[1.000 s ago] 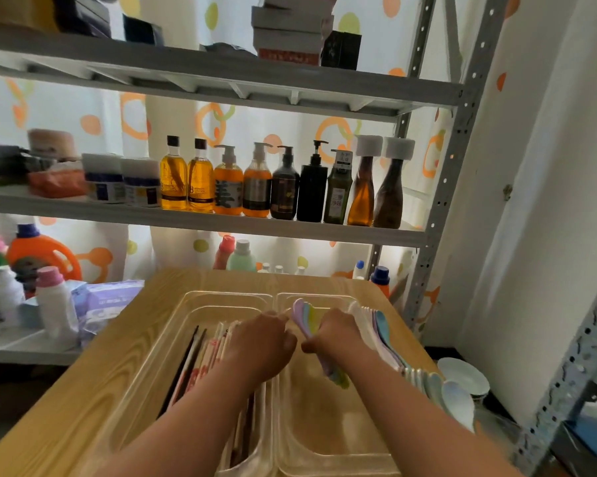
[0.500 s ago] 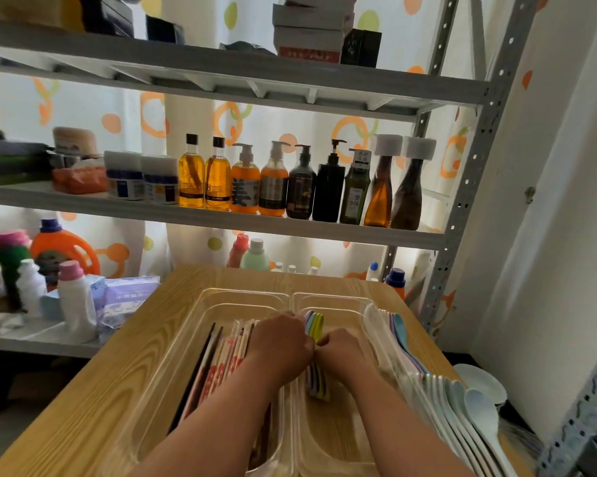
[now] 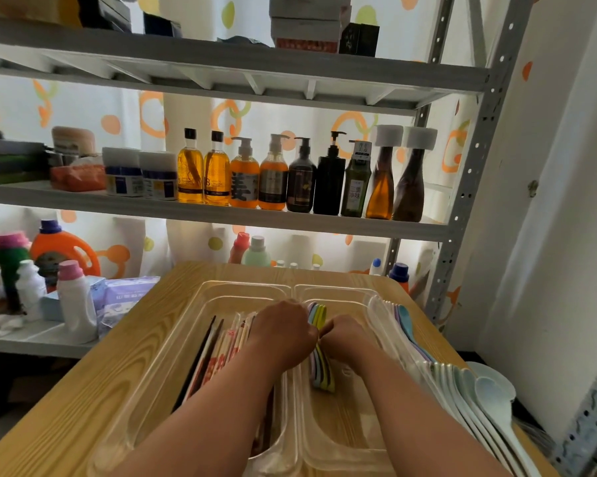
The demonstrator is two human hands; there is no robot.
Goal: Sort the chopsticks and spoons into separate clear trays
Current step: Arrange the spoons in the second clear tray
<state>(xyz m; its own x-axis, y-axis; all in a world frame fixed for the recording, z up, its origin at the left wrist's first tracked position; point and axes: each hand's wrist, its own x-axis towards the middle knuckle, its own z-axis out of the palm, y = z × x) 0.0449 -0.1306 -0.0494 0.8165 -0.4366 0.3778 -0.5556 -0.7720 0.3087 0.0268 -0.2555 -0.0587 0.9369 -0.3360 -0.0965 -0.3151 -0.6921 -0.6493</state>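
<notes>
Two clear trays sit side by side on a wooden table. The left tray [image 3: 200, 325] holds several chopsticks [image 3: 217, 359], red-patterned and dark ones. Inside the right tray [image 3: 338, 294], a bundle of coloured spoons [image 3: 319, 368] stands on edge, its purple, green and yellow bowls pointing away from me. My left hand [image 3: 283, 333] and my right hand [image 3: 347, 339] grip this bundle from either side, fingers curled round the handles. A row of pale spoons [image 3: 462, 383] leans along the right tray's outer right side.
The wooden table [image 3: 93, 383] has bare surface left of the trays. A metal shelf rack [image 3: 472, 187] stands behind it with bottles [image 3: 273, 177]. Detergent bottles [image 3: 73, 297] and a tissue pack [image 3: 124, 297] sit on a low shelf at left. White bowls [image 3: 496, 376] lie at the right.
Both hands lowered the bundle of coloured spoons into the right tray, from raised and tilted to lying low near the tray floor. The view shifted slightly toward the table.
</notes>
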